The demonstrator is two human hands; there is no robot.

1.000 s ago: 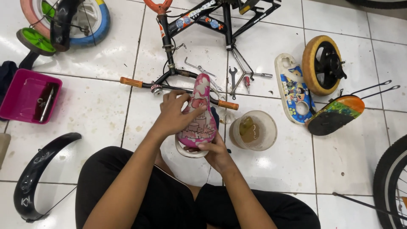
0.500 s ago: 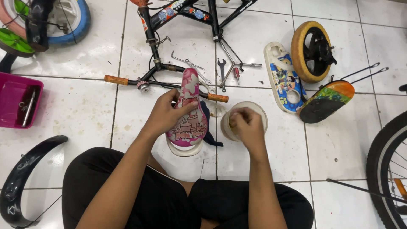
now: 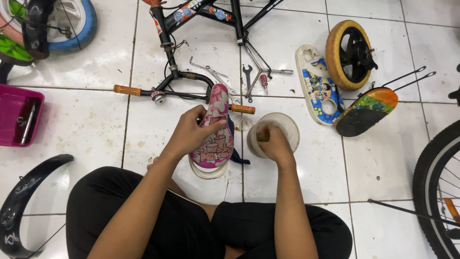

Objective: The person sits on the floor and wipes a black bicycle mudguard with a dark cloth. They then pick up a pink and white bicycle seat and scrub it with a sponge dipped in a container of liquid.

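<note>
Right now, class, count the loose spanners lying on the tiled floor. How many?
2. A silver spanner lies by the black bike frame; a dark spanner lies beside the frame's rear fork. Others may hide under parts.

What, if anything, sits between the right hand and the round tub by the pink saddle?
Nothing visible. The right hand is already inside the round tub, fingers dipped at its near rim. The left hand grips the pink saddle beside it, clear of the tub.
</note>
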